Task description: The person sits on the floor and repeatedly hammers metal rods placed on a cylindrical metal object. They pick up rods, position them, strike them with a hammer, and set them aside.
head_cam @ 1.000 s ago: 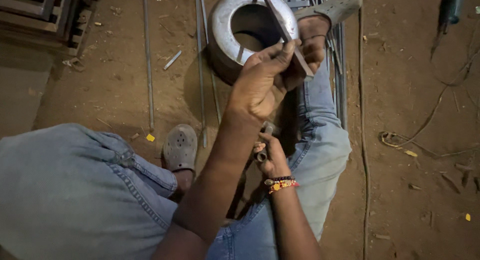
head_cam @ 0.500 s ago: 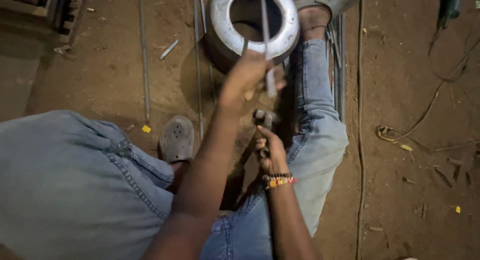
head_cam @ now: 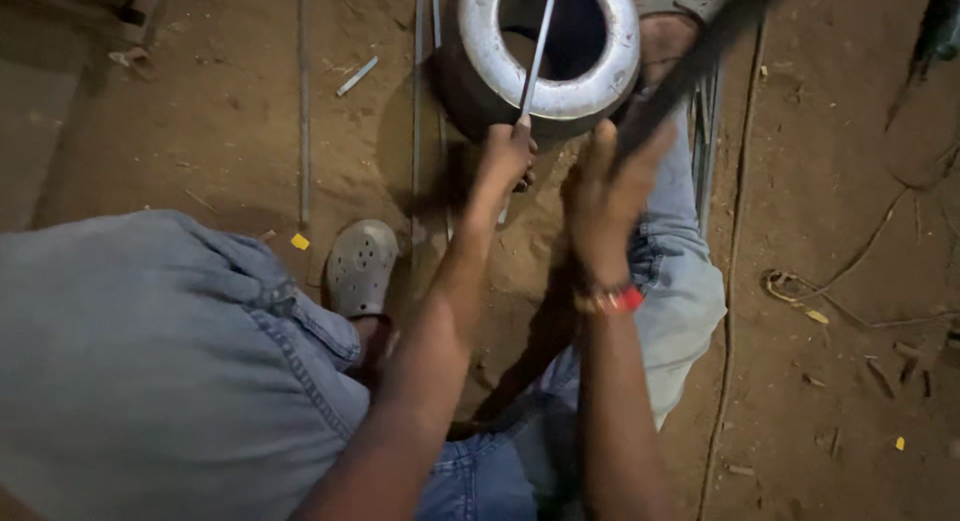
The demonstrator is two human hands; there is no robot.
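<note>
Inside metal pot [head_cam: 560, 71]: thin rod [head_cam: 535, 61], gripped by left hand [head_cam: 505, 156].

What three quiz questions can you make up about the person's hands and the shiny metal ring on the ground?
1. True or false: the left hand holds a thin metal rod that runs up across the metal ring.
2. What does the right hand grip? A) a blurred dark tool B) a yellow cup C) nothing
3. What is worn on the right wrist, and what shoe lies on the dirt floor?

Key
1. True.
2. A. It is too blurred to say what kind of tool.
3. A red and orange wristband; a grey clog with holes.
</note>
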